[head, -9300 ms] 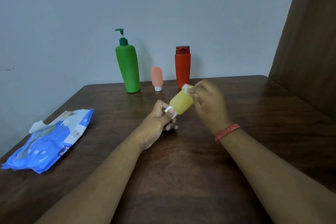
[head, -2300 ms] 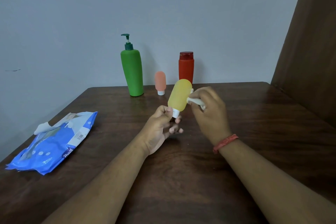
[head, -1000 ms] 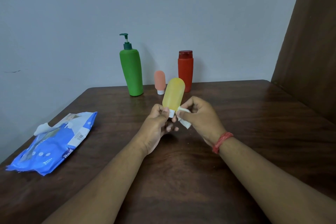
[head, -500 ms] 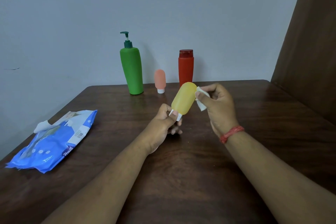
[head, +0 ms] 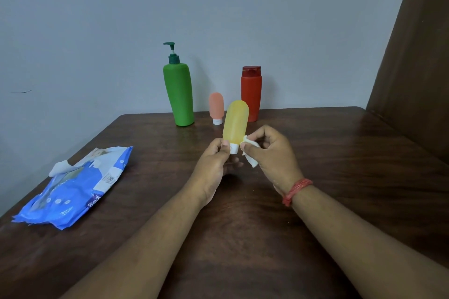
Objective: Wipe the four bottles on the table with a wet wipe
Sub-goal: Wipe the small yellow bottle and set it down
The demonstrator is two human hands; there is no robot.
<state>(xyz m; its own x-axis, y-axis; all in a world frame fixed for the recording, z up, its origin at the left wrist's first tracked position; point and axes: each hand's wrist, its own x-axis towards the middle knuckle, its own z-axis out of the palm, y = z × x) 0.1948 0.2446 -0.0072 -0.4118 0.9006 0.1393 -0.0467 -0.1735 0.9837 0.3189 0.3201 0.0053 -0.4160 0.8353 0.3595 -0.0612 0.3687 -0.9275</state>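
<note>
- The yellow squeeze bottle (head: 235, 124) is held above the dark wooden table (head: 315, 153), near its middle, long axis close to upright and leaning slightly right, white cap (head: 234, 148) pointing down, rounded end up.
- It is translucent yellow, smooth and unlabelled.
- The left hand (head: 213, 165) pinches the bottle at the cap end.
- The right hand (head: 269, 153) grips a crumpled white wet wipe (head: 250, 153), pressed to the bottle's lower right side.
- At the far edge stand a green pump bottle (head: 179, 94), a small peach bottle (head: 216, 107) cap-down and a red bottle (head: 251, 92).
- A blue wet-wipe pack (head: 75, 187) lies at left.
</note>
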